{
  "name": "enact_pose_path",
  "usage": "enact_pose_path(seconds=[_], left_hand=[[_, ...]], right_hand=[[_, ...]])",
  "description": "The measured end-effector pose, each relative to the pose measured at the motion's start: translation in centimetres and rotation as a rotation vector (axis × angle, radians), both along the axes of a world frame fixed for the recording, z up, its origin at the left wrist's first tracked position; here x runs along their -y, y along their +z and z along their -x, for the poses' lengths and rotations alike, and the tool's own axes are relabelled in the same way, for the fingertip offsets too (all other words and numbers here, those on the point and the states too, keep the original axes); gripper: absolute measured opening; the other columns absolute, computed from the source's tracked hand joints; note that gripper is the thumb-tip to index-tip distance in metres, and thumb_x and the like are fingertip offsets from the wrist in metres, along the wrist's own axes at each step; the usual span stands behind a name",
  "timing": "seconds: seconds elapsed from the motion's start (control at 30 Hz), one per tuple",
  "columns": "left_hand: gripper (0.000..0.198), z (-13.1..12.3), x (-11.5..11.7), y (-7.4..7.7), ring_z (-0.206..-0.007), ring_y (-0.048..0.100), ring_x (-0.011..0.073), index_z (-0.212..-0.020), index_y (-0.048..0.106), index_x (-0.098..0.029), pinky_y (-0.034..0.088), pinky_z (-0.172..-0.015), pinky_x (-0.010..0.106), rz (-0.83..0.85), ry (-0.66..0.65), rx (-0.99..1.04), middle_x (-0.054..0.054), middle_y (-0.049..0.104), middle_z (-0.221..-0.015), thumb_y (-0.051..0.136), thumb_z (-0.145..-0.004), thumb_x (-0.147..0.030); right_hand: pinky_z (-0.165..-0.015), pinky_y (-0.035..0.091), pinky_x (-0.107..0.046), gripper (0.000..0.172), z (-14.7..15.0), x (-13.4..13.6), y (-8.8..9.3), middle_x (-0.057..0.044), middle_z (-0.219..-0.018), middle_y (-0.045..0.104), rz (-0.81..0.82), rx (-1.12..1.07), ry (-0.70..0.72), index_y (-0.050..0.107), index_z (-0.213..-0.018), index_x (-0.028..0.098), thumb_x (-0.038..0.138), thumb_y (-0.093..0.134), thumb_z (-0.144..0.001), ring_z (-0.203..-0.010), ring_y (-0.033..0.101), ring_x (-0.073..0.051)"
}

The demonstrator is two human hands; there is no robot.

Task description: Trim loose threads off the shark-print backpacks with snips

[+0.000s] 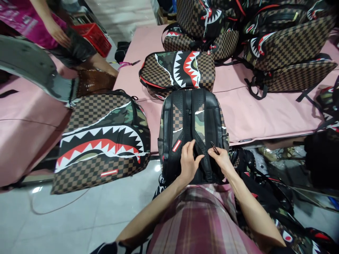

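A backpack (185, 116) stands on my lap with its black padded back and straps facing me, leaning against the pink table (265, 116). My left hand (188, 163) lies on the lower straps, fingers pinching a strap. My right hand (221, 158) grips a small dark tool (214, 148), perhaps snips, next to the right strap. Both hands are closed.
A checkered shark-mouth backpack (102, 141) stands to my left on the floor. Another one (180, 72) lies on the table behind, and several more (280, 42) are piled at the back right. Another person (57, 33) works at the upper left near a red crate (95, 37). More bags (267, 197) lie at my right.
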State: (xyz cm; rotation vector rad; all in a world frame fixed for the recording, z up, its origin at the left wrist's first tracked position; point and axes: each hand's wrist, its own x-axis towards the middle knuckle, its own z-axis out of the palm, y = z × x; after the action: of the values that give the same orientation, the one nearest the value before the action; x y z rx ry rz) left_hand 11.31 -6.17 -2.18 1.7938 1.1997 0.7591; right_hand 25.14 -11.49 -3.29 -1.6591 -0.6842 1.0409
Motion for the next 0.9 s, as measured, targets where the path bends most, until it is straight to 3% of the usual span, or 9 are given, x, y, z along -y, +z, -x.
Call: enact_pose_path(seconds=[0.1, 0.2, 0.3, 0.4, 0.5, 0.57, 0.7, 0.9], left_hand=[[0.022, 0.0, -0.5, 0.7, -0.099, 0.05, 0.0224, -0.103, 0.064, -0.023, 0.034, -0.087, 0.038, -0.34, -0.191, -0.238, 0.007, 0.062, -0.1, 0.057, -0.083, -0.031], [0.021, -0.5, -1.4, 1.0, -0.088, 0.052, 0.0198, -0.086, 0.066, -0.02, 0.035, -0.08, 0.035, -0.449, -0.309, -0.309, 0.007, 0.063, -0.087, 0.046, -0.089, -0.027], [0.022, -1.0, -2.1, 1.0, -0.083, 0.05, 0.0196, -0.079, 0.062, -0.017, 0.037, -0.074, 0.032, -0.407, -0.251, -0.334, 0.007, 0.06, -0.082, 0.043, -0.089, -0.023], [0.02, -1.4, -2.4, 0.9, -0.079, 0.048, 0.0186, -0.075, 0.059, -0.017, 0.038, -0.072, 0.031, -0.318, -0.204, -0.346, 0.006, 0.058, -0.079, 0.043, -0.088, -0.019], [0.019, -1.8, -2.4, 1.0, -0.079, 0.049, 0.0173, -0.073, 0.056, -0.017, 0.039, -0.073, 0.03, -0.24, -0.196, -0.346, 0.004, 0.057, -0.079, 0.043, -0.087, -0.015], [0.019, -2.1, -2.4, 1.1, -0.08, 0.049, 0.0172, -0.071, 0.055, -0.017, 0.039, -0.075, 0.03, -0.207, -0.194, -0.352, 0.004, 0.057, -0.079, 0.043, -0.086, -0.014], [0.018, -2.5, -2.1, 1.3, -0.08, 0.049, 0.018, -0.071, 0.054, -0.017, 0.039, -0.076, 0.032, -0.193, -0.184, -0.366, 0.004, 0.057, -0.08, 0.043, -0.085, -0.014], [0.018, -2.6, -2.0, 1.2, -0.08, 0.05, 0.0179, -0.071, 0.054, -0.018, 0.039, -0.076, 0.032, -0.175, -0.184, -0.359, 0.004, 0.057, -0.079, 0.044, -0.084, -0.013]], right_hand=[[-0.061, 0.038, -0.026, 0.026, 0.0, -0.1, -0.3, 0.0, -0.063, 0.059, -0.006, 0.032, 0.028, 0.063, -0.065, 0.015, 0.041, 0.062, -0.069, -0.062, 0.05, -0.013], [-0.058, 0.038, -0.026, 0.03, -0.1, -0.1, -0.3, 0.0, -0.061, 0.058, -0.001, 0.086, 0.058, 0.062, -0.064, 0.016, 0.044, 0.059, -0.071, -0.06, 0.05, -0.014], [-0.061, 0.038, -0.028, 0.031, -0.7, 0.6, 0.3, -0.002, -0.07, 0.063, 0.006, 0.17, 0.071, 0.066, -0.078, 0.018, 0.047, 0.06, -0.072, -0.065, 0.054, -0.017], [-0.066, 0.038, -0.03, 0.037, -1.4, 1.9, 1.1, -0.004, -0.085, 0.066, 0.031, 0.532, 0.052, 0.061, -0.104, 0.022, 0.047, 0.056, -0.078, -0.073, 0.057, -0.02], [-0.068, 0.035, -0.031, 0.03, -1.8, 2.8, 1.5, -0.006, -0.084, 0.066, -0.024, 1.037, 0.116, 0.06, -0.102, 0.018, 0.04, 0.047, -0.087, -0.074, 0.057, -0.019], [-0.07, 0.033, -0.031, 0.024, -1.7, 2.7, 1.6, -0.006, -0.081, 0.066, -0.098, 1.214, 0.201, 0.062, -0.098, 0.018, 0.035, 0.047, -0.088, -0.075, 0.057, -0.018], [-0.071, 0.029, -0.033, 0.019, -1.4, 2.1, 1.5, -0.004, -0.078, 0.067, -0.144, 1.357, 0.276, 0.062, -0.097, 0.018, 0.028, 0.049, -0.089, -0.074, 0.054, -0.018], [-0.068, 0.029, -0.031, 0.02, -1.6, 2.1, 1.5, -0.004, -0.077, 0.067, -0.152, 1.299, 0.233, 0.063, -0.096, 0.017, 0.029, 0.048, -0.089, -0.072, 0.055, -0.017]])
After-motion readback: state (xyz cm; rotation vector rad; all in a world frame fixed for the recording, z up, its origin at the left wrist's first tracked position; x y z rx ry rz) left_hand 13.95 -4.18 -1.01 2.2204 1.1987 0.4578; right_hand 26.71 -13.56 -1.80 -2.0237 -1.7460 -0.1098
